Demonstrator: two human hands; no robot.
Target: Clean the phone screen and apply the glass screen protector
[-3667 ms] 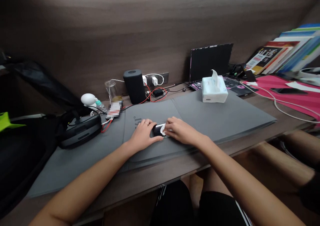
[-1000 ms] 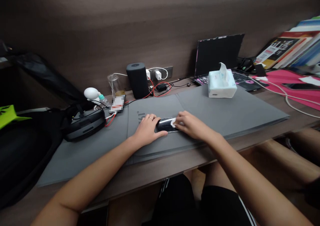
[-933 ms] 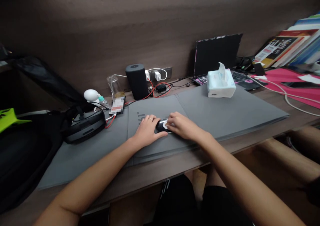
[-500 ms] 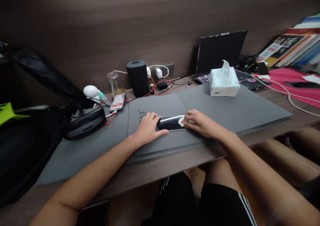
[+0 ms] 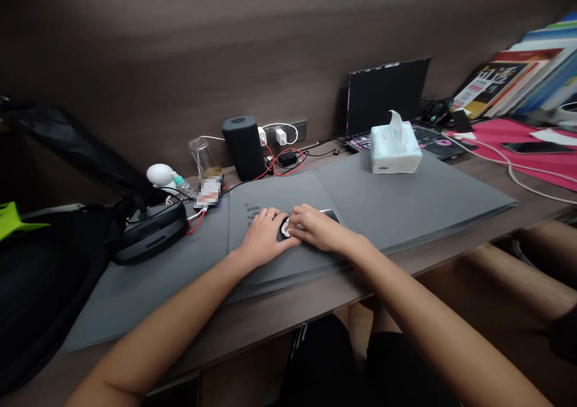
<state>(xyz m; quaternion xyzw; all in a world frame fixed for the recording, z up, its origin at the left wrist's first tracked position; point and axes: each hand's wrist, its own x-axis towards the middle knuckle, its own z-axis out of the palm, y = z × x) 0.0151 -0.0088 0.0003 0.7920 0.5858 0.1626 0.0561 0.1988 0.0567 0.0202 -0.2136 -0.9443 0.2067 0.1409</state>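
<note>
A dark-screened smartphone lies flat on the grey desk mat, mostly covered by my hands. Around its left end, my left hand grips it between thumb and fingers; a ring is on one finger. My right hand pinches a crumpled white tissue against the screen, close beside the left hand. Only the phone's right end and a bit near the tissue show.
Behind the phone stand a tissue pack, an open laptop and a black speaker. A headset sits at left, near a bottle and cables. Books lean at right. Another person's legs show at lower right.
My right hand has slid the tissue leftward along the screen, up to my left hand. My left hand keeps its hold on the phone. The view has shifted slightly.
</note>
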